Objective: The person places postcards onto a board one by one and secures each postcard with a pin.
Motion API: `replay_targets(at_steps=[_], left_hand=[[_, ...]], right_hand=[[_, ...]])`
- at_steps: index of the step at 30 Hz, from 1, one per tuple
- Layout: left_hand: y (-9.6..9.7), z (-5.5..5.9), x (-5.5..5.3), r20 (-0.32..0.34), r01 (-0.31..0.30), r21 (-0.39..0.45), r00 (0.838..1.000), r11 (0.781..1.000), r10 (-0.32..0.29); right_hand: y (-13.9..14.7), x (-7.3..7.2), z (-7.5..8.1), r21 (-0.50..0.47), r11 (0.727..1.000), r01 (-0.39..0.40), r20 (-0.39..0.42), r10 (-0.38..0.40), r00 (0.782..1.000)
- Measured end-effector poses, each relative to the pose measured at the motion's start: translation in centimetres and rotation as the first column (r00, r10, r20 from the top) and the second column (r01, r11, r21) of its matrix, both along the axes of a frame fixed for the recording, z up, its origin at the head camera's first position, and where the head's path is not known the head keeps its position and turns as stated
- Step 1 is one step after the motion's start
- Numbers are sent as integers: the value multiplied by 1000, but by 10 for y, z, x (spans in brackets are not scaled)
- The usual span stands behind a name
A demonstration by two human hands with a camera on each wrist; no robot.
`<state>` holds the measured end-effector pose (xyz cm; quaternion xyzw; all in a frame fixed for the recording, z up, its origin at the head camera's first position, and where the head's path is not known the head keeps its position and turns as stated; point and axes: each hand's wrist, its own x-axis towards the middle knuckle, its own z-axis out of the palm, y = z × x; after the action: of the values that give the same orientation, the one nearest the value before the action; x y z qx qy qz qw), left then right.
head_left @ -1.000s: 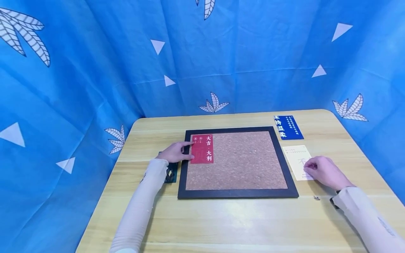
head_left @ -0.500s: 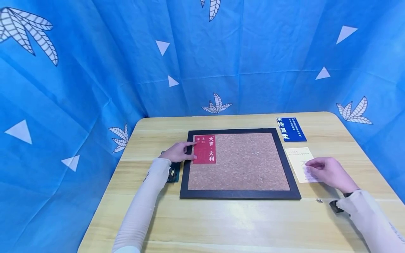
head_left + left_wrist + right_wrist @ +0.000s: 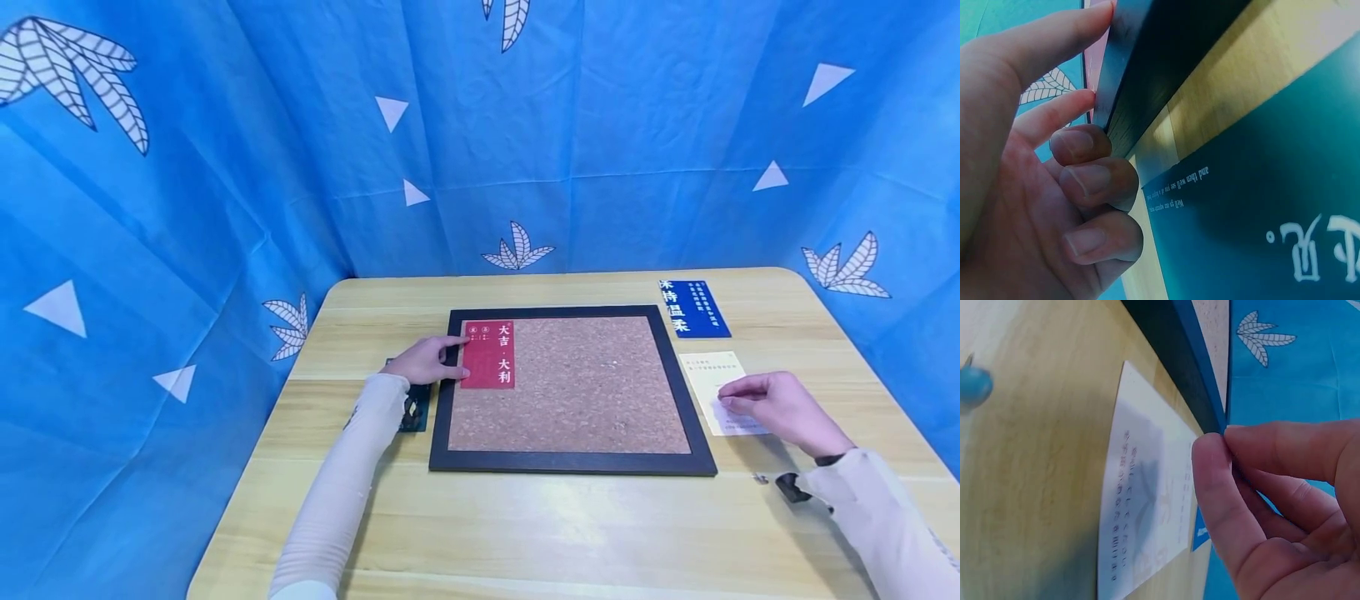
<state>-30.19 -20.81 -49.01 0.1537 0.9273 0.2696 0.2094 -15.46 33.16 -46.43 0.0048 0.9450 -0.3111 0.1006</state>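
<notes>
1. Cork board (image 3: 570,383) in black frame (image 3: 570,462) on bench (image 3: 525,533); red card (image 3: 489,362) lies inside, far left corner.
2. Left hand (image 3: 422,362): thumb and forefinger extended onto red card's edge, others curled; partly obstructs dark green card (image 3: 420,417).
3. Right hand (image 3: 783,412): fingertips together over cream card (image 3: 708,379); whether grasping anything, cannot tell.
4. Blue card (image 3: 697,309) lies beyond.

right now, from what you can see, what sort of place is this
Probably a curtained-off tabletop workspace: blue cloth printed with leaves and triangles hangs behind a pale wooden table, and a black-framed cork board lies flat on it. Nothing beyond the cloth shows.
</notes>
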Motion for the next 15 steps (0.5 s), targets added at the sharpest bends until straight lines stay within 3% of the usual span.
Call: replay_targets(at_steps=[15], left_hand=[[-1,-1,0,6,-2,7,1000,1000,2]], right_hand=[[-20,-14,12,9,1000,-21,-32,22,999]])
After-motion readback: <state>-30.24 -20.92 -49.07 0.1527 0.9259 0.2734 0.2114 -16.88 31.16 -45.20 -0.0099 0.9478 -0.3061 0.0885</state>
